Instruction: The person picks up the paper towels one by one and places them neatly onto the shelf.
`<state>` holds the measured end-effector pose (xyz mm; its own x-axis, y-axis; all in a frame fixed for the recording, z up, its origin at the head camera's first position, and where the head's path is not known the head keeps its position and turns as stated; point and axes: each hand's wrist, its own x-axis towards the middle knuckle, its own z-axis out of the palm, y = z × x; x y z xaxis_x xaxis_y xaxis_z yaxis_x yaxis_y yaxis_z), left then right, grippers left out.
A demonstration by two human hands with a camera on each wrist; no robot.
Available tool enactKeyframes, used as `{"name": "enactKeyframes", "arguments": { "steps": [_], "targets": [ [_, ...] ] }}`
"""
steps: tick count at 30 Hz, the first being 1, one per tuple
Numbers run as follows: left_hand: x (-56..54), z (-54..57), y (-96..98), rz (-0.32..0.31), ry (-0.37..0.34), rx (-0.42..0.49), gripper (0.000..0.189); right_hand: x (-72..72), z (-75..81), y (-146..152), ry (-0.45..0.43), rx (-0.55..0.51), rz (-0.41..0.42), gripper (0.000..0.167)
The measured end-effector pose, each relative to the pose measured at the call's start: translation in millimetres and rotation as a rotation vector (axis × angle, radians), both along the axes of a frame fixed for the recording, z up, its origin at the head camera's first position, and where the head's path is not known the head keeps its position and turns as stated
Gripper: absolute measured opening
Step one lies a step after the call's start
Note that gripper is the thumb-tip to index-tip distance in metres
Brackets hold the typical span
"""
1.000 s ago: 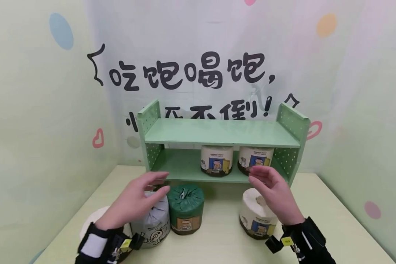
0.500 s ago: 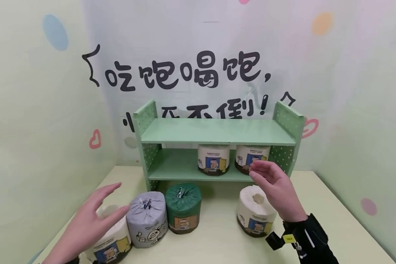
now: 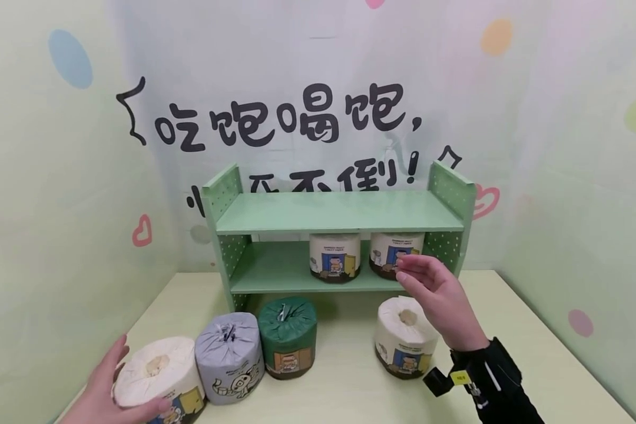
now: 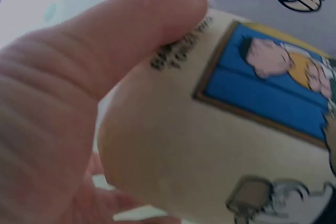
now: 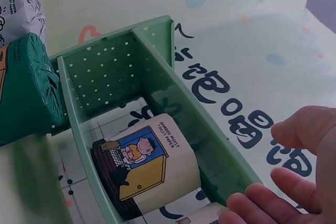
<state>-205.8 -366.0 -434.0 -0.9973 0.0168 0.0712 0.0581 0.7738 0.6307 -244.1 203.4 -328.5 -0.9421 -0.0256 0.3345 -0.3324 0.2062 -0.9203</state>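
1. Since the earlier head frames, the left hand (image 3: 103, 397) has swung out and down toward 8 o'clock and now lies round the near white roll (image 3: 164, 380); the right hand (image 3: 445, 300) has barely changed its pose.
2. That white roll stands on the desk (image 3: 344, 377) between 7 and 8 o'clock from the middle of the head view. The grey roll (image 3: 228, 362) is just beside it, toward its 2 o'clock, and the green roll (image 3: 288, 338) comes next in the same direction.
3. The left grip is spread, thumb on the roll's 6 o'clock side and fingers round by 9 to 10 o'clock; I cannot tell how firmly it presses.
4. The right grip is loosely curved and holds nothing. In the head view it overlaps the right shelf roll (image 3: 389, 253); contact cannot be told. Another white roll (image 3: 400, 335) stands on the desk at 5 o'clock.
5. At 12 o'clock, the green shelf (image 3: 339, 212) carries that roll and the left shelf roll (image 3: 335, 259) on its lower board.
6. The step in hand looks like taking hold of the near white roll. I judge the next move calls for closing thumb and fingers evenly, then lifting without knocking the grey roll.
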Motion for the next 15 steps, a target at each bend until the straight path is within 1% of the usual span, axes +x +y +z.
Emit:
{"name": "enactKeyframes", "arguments": {
  "steps": [4,5,7,9,11,12,14,15],
  "targets": [
    [2.6,-15.1,-7.4,-0.009,-0.092,0.143,0.142,-0.5,-0.3,-0.1,0.004,-0.004,0.005,0.045],
    [2.5,-18.5,-8.4,-0.013,-0.093,0.163,0.141,-0.5,-0.3,-0.1,0.006,-0.006,0.004,0.045],
    [2.4,-24.8,-9.7,-0.025,-0.035,0.148,0.137,-0.3,-0.1,-0.1,0.006,-0.010,0.002,0.045],
    [1.6,-28.7,-10.2,-0.025,0.000,0.175,0.135,0.0,-0.1,-0.1,0.004,-0.013,0.001,0.045],
    [0.1,-29.3,-11.5,-0.022,0.005,0.144,0.132,0.2,-0.1,-0.1,0.002,-0.016,0.002,0.045],
    [-1.2,-28.5,-11.8,-0.020,-0.023,0.150,0.134,0.3,0.0,-0.1,0.002,-0.017,0.002,0.045],
    [-3.3,-26.0,-12.3,0.001,-0.110,0.184,0.136,0.4,0.2,0.1,0.003,-0.021,0.001,0.045],
    [-4.1,-24.8,-12.7,0.006,-0.140,0.175,0.134,0.6,0.3,0.2,0.002,-0.024,0.001,0.045]
  ]
}}
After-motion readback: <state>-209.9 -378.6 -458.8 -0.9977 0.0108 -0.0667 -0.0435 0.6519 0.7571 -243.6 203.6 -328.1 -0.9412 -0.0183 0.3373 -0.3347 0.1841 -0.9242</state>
